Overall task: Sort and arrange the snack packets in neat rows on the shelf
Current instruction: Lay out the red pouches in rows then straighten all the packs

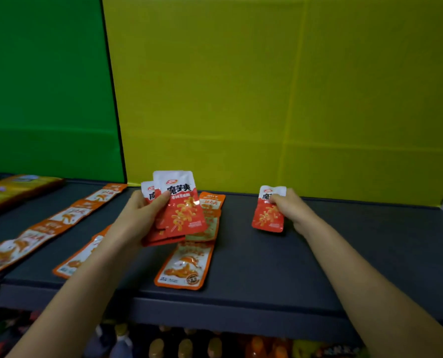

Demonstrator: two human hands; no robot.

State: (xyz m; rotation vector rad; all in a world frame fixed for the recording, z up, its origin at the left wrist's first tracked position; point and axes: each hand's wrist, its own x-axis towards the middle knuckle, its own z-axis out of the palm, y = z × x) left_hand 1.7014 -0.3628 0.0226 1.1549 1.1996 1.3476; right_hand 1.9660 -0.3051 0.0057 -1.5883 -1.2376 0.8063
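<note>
Nearest to me, below the shelf [266,293] lip, stood a rank of bottles [184,347], too dim to identify. On the dark shelf surface an orange packet [182,267] lay flat at the front edge, heading a short line that ran back under my left hand [140,215]. A longer row of orange packets [42,233] ran diagonally to the left.

My left hand was closed around a fanned stack of red packets [181,213]. The thumb pressed across the front face and the fingers were curled behind, out of sight. The stack was held upright above the shelf, over the middle line.

My right hand [292,208] pinched a single red packet [268,215] by its right edge, near the white top seal. Its lower corner hung just above the shelf or touching it; I could not tell which. The shelf around it lay bare.

Handling notes, as judged:
- Weight: light; one pinch carried a packet.
- Stiffness: thin, flexible film that sagged away from the grip.
- Surface: glossy, likely slippery; a fanned stack could slide apart under a loose thumb.
- Grip point: the flat sealed margins at the top or side, not the filled centre.

At the far left sat yellow boxes [16,189]. Behind everything rose a green panel [47,86] and a yellow panel [266,99].
</note>
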